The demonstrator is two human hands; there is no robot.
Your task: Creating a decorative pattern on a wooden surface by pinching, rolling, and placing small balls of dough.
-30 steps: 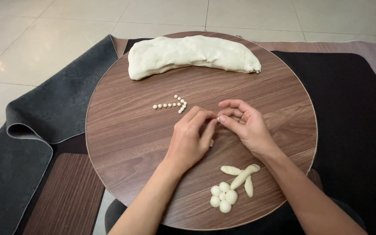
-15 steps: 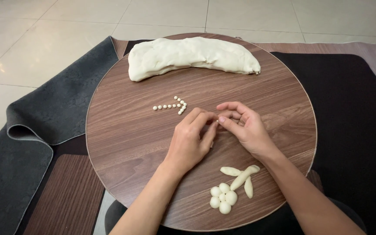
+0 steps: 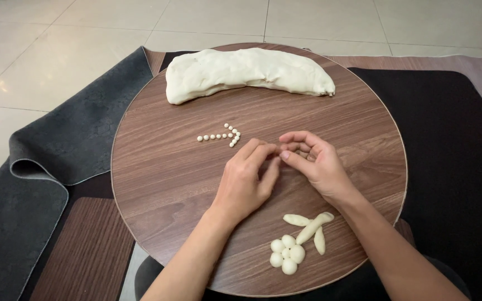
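Head view shows almost no change over the last second: both hands stay together over the middle of the round wooden surface (image 3: 157,184), just right of the arrow of tiny dough beads (image 3: 221,135). The left hand (image 3: 245,178) and right hand (image 3: 314,166) meet at the fingertips, each grip pressed together as if pinching a small bit of dough, though the bit itself is hidden. The large dough loaf (image 3: 246,72) lies at the far edge; the dough flower (image 3: 299,239) sits near the front edge.
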